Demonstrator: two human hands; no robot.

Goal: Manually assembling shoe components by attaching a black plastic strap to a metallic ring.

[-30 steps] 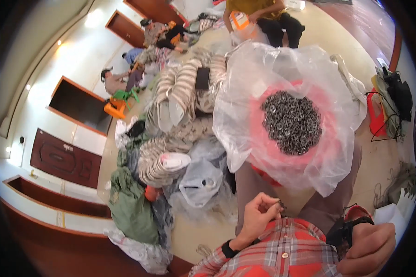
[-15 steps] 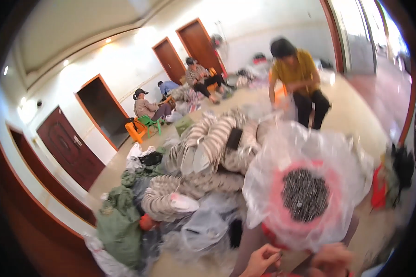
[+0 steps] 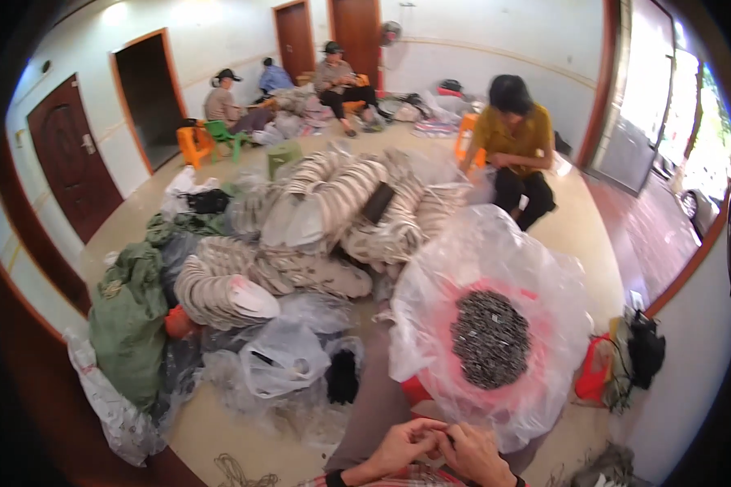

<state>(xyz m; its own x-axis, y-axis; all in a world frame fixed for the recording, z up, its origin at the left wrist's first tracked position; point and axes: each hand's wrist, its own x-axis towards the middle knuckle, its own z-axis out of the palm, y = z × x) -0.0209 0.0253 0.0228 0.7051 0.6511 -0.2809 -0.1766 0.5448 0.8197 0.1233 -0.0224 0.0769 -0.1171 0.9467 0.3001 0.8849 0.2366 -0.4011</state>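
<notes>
My left hand (image 3: 406, 445) and my right hand (image 3: 473, 454) meet fingertip to fingertip low in the view, above my lap. Both are closed in a pinch. Whatever lies between the fingers is too small and too covered to name; a dark speck shows by the right fingers. Just beyond the hands stands a pink-red container lined with a clear plastic bag (image 3: 544, 325), its edges spread wide. A heap of small dark grey metallic-looking pieces (image 3: 490, 339) fills its middle.
Stacks of pale, sole-shaped pieces (image 3: 227, 284) lie on the floor ahead, with a green sack (image 3: 130, 325) to their left. A person in a mustard top (image 3: 524, 138) sits beyond the container. Farther back sit several people. A red bag (image 3: 597, 369) lies at right.
My hands have come together from apart, the right one moving in beside the left. The view has turned, so the room now looks more level and things sit farther left.
</notes>
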